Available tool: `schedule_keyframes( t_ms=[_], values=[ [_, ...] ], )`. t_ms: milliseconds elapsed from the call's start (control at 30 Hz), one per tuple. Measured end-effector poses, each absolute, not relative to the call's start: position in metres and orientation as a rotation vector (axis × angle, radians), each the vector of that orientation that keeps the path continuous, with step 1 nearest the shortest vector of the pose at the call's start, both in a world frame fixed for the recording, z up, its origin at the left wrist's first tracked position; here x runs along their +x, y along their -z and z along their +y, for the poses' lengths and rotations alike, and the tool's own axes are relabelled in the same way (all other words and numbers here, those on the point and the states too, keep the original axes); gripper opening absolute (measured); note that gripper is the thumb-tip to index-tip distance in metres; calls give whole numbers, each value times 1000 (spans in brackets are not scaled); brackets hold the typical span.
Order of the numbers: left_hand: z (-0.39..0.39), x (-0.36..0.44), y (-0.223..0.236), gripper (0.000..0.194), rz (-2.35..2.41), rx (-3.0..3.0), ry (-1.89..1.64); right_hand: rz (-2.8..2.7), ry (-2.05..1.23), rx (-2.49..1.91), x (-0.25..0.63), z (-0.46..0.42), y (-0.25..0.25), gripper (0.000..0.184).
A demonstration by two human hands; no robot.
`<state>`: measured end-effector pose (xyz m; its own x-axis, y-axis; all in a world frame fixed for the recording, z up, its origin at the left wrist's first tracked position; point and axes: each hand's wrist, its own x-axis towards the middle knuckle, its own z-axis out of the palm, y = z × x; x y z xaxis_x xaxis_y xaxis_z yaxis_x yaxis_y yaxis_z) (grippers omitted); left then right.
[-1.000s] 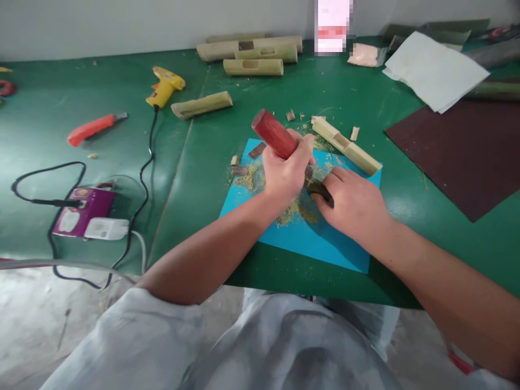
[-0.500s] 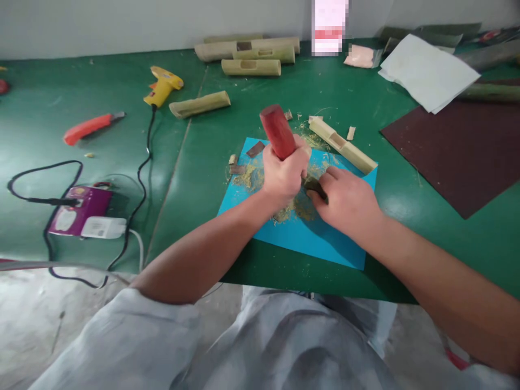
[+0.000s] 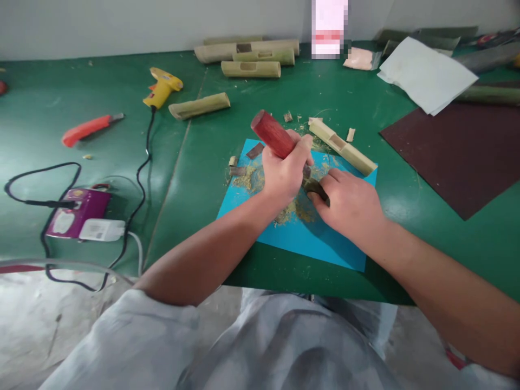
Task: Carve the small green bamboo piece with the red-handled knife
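My left hand (image 3: 284, 170) is wrapped around the thick red wooden handle (image 3: 273, 134) of a tool. The handle leans up and to the left, and the tool's working end is mostly hidden between my hands. Close by, my right hand (image 3: 351, 200) grips a short, dark green bamboo piece (image 3: 317, 189), partly covered by its fingers. Both hands are over a blue sheet (image 3: 312, 246) strewn with shavings (image 3: 292, 214). A pale bamboo tube (image 3: 343, 145) with a rectangular opening lies beyond my right hand, across the sheet's far corner.
Left on the green table are a yellow glue gun (image 3: 163, 88), a red utility knife (image 3: 92, 128) and a purple box (image 3: 77, 214) with cables. Several cut bamboo tubes (image 3: 251, 69) lie near the wall. White paper (image 3: 428, 76) and a dark brown sheet (image 3: 459, 162) are at right.
The red handle has tipped further left and lower, turning with my left hand. My right hand and the bamboo piece have stayed almost in place.
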<state>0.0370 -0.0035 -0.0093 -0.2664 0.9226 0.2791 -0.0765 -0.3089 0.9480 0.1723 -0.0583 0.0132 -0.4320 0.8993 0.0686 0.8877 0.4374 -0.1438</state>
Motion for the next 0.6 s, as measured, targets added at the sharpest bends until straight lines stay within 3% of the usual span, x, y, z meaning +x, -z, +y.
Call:
schedule_keyframes(
  t_ms=[600],
  values=[
    [-1,36,16,44,1079,1160,-1710,-2554,-108,-1615,171,-60,-14,28]
  ],
)
